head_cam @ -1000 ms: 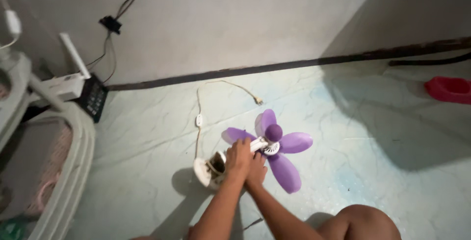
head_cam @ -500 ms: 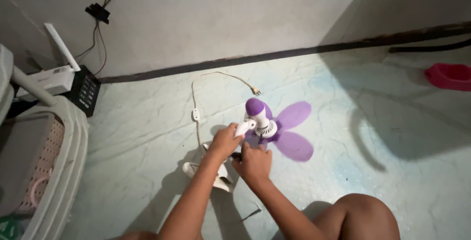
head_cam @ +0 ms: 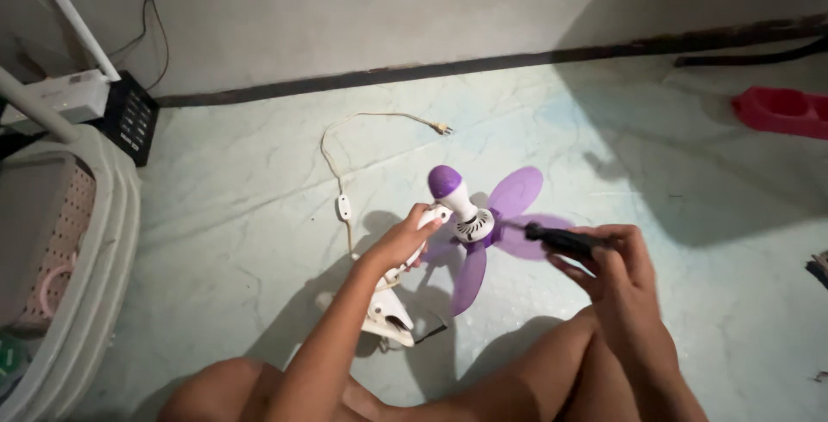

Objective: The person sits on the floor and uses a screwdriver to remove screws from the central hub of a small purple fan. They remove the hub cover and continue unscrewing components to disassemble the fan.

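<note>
At frame centre, the left hand [head_cam: 404, 241] grips the neck of the fan [head_cam: 470, 224], holding it just above the floor [head_cam: 259, 181]. The right hand [head_cam: 614, 267], to the fan's right, is closed around a black screwdriver [head_cam: 561, 237] pointing at the fan's hub.

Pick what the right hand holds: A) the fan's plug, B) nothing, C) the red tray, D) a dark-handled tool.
D: the right hand grips a dark-handled tool pointed at the purple-bladed clip fan, which the left hand steadies.
</note>
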